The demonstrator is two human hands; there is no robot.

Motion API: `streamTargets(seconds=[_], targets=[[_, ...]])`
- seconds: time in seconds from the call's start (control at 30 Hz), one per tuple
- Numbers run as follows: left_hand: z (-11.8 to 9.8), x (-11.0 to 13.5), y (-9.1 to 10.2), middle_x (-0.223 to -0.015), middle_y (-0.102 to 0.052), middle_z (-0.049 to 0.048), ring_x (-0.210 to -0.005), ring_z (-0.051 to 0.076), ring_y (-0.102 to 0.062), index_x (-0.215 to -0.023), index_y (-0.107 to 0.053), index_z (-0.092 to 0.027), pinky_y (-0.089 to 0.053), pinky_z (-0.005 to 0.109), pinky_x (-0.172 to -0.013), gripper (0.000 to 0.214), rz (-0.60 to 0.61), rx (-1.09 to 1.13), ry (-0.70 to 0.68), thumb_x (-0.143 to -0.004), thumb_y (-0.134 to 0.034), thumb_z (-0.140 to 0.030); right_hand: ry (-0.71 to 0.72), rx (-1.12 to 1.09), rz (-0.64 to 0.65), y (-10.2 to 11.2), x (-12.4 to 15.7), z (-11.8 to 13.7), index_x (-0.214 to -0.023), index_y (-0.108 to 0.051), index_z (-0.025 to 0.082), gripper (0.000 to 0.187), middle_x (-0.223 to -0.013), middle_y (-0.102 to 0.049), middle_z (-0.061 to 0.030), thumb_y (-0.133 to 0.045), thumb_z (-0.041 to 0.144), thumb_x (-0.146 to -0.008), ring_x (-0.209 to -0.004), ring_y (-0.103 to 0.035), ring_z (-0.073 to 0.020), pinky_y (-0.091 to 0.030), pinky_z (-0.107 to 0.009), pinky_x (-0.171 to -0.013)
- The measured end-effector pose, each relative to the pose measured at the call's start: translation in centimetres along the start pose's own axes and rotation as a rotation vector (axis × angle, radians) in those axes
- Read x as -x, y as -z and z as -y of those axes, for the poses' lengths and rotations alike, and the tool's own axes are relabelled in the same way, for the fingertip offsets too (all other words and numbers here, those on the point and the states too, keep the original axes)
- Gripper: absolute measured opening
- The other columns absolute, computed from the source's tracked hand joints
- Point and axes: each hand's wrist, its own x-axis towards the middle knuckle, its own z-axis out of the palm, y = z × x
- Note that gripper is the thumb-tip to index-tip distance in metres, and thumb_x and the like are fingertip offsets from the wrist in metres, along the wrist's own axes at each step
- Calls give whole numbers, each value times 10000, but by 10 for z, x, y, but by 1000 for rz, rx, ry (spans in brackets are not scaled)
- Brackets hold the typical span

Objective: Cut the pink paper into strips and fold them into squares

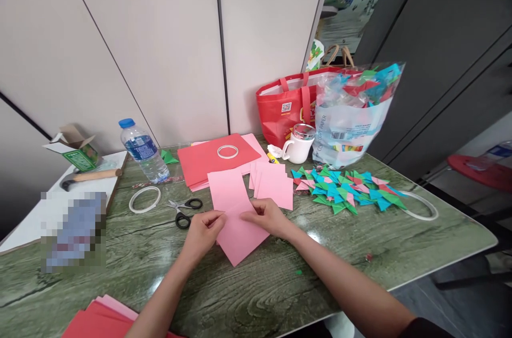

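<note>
A sheet of pink paper (pixel 240 236) lies at the table's middle, angled, with a longer pink strip (pixel 228 187) reaching away beyond my hands. My left hand (pixel 207 228) pinches the paper at its left edge, thumb against fingers. On the other side my right hand (pixel 267 215) grips the paper's right edge, its thumb lying across the surface. Whether the sheet and strip are one piece I cannot tell. Black-handled scissors (pixel 184 210) rest just left of my left hand, blades partly apart. Small pink squares (pixel 276 188) are stacked loosely beyond my right hand.
Red sheets (pixel 212 162) carry a tape roll (pixel 228 152) at the back; another roll (pixel 144 200) lies left. A water bottle (pixel 144 151), white mug (pixel 299 145), red bag (pixel 276 109) and plastic bag (pixel 340 130) stand behind. Folded paper pieces (pixel 344 188) spread right. More red paper (pixel 100 322) lies near left.
</note>
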Motion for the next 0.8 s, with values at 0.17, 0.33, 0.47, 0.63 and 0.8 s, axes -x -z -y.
streamTargets(seconds=[0.17,0.33,0.47,0.63,0.8], targets=[[0,1,-1,-466,-543,-17,-461,113,-456,-513,-623,-133,-328,199,-446,269,-5,-45,-33,-699,-487,-271,35,181,189,6,-4,8,-516,-440,154,366,-516,-343,55,-611,431,-682,-479,-289,-63,-198,-197,-428],[3,1,0,-529,-623,2,-514,149,-560,-551,-642,-134,-420,224,-496,215,-59,9,-16,-681,-521,-256,67,259,179,16,-10,9,-539,-408,162,375,-534,-304,53,-566,452,-716,-482,-270,-63,-191,-195,-423],[5,0,5,-617,-682,56,-584,205,-646,-676,-645,-128,-513,318,-598,200,-100,184,71,-708,-527,-286,103,325,-89,38,-23,7,-539,-406,170,375,-518,-332,50,-539,470,-721,-466,-290,-72,-215,-196,-415],[9,2,3,-962,-680,98,-931,255,-612,-881,-649,-173,-437,417,-866,260,0,-62,-122,-656,-647,-304,231,552,-494,70,-36,-2,-903,-558,126,344,-800,-569,-73,-438,429,-792,-713,-514,-197,-416,-312,-630],[26,3,-5,-1126,-596,98,-1142,282,-451,-1030,-592,-220,-331,454,-967,585,241,-309,-284,-486,-790,-306,382,783,-753,74,-36,-7,-1234,-413,121,523,-1153,-476,-178,-478,383,-786,-1086,-426,-291,-355,-468,-887]])
